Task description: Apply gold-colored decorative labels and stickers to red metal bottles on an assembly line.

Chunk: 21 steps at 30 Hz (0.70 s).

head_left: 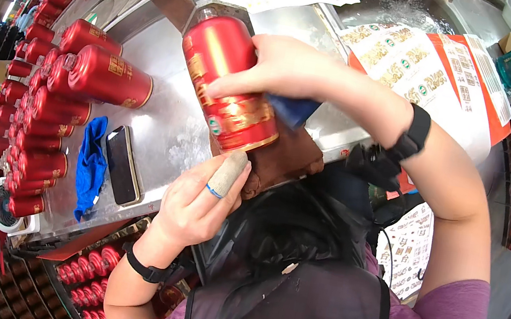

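At the brown pad (pixel 293 159), I've got the red bottle (pixel 222 41) tilted, right hand (pixel 278 71) gripping its side; left hand (pixel 193 200) has fingers at the base, probably to steady it. Can't tell whether they're pinching or just touching.

Purple sleeves (pixel 450 317), black-edged sheer mesh (pixel 310 313) up front!
Black straps (pixel 148 271) round both wrists (pixel 168 240), and look, a greyish, blue-banded finger cot (pixel 229 173) on the left hand (pixel 187 210)!

Your bottle workshop.
Your metal table (pixel 163 123) bears massed red bottles (pixel 41 163) and printed label sheets (pixel 394 54), beside a sink (pixel 364 6).
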Each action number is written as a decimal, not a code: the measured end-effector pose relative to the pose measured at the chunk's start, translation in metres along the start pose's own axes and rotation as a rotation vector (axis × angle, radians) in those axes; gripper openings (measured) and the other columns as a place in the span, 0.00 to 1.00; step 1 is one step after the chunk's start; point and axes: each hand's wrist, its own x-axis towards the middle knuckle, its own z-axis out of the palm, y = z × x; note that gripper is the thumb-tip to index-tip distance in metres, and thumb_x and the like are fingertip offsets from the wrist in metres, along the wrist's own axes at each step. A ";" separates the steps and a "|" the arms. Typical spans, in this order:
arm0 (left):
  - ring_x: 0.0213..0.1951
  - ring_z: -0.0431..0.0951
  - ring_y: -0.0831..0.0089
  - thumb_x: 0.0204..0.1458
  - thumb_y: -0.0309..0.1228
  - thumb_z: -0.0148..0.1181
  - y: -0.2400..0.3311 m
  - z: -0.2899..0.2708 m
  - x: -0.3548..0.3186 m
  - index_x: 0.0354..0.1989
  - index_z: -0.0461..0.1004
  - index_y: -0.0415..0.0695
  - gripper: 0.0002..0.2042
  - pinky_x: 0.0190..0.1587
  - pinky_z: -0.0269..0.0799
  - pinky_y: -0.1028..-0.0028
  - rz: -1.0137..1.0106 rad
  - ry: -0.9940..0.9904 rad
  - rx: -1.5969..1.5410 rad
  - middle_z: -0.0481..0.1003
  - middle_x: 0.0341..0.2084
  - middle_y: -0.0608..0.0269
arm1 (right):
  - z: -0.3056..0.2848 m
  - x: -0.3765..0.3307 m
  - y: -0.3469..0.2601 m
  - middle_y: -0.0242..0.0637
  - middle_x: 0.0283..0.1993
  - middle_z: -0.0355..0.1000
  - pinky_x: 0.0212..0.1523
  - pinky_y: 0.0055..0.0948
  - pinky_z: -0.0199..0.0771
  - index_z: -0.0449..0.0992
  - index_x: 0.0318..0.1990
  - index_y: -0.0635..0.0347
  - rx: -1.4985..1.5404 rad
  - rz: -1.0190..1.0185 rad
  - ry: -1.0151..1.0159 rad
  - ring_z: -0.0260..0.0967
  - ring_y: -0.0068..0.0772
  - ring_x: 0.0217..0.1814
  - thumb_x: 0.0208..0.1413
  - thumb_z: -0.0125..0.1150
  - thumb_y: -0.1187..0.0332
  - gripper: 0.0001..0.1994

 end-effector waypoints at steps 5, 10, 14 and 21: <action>0.47 0.80 0.58 0.47 0.22 0.63 0.007 0.006 -0.011 0.44 0.81 0.35 0.14 0.47 0.79 0.67 -0.028 -0.110 -0.011 0.78 0.47 0.52 | -0.012 0.000 0.003 0.53 0.47 0.78 0.46 0.33 0.76 0.72 0.56 0.77 -0.023 0.037 0.004 0.78 0.41 0.43 0.42 0.66 0.29 0.52; 0.48 0.79 0.56 0.50 0.23 0.63 0.005 -0.015 -0.010 0.47 0.80 0.35 0.14 0.48 0.78 0.65 -0.024 0.017 0.087 0.78 0.48 0.51 | -0.016 -0.010 0.027 0.42 0.45 0.79 0.40 0.22 0.73 0.73 0.60 0.66 0.420 0.134 -0.167 0.71 0.20 0.35 0.56 0.63 0.39 0.37; 0.51 0.77 0.53 0.46 0.25 0.68 0.002 -0.008 -0.014 0.51 0.78 0.34 0.21 0.55 0.72 0.59 -0.307 0.032 -0.007 0.77 0.50 0.49 | -0.023 -0.032 0.056 0.34 0.40 0.78 0.37 0.19 0.72 0.76 0.57 0.62 0.694 0.250 0.235 0.70 0.15 0.34 0.65 0.56 0.48 0.26; 0.67 0.60 0.41 0.40 0.29 0.74 0.001 0.023 0.028 0.70 0.57 0.36 0.46 0.68 0.57 0.52 -0.553 0.094 -0.173 0.60 0.67 0.41 | 0.041 -0.107 -0.013 0.33 0.41 0.74 0.47 0.24 0.72 0.76 0.48 0.61 0.301 -0.207 0.381 0.72 0.23 0.45 0.52 0.70 0.72 0.16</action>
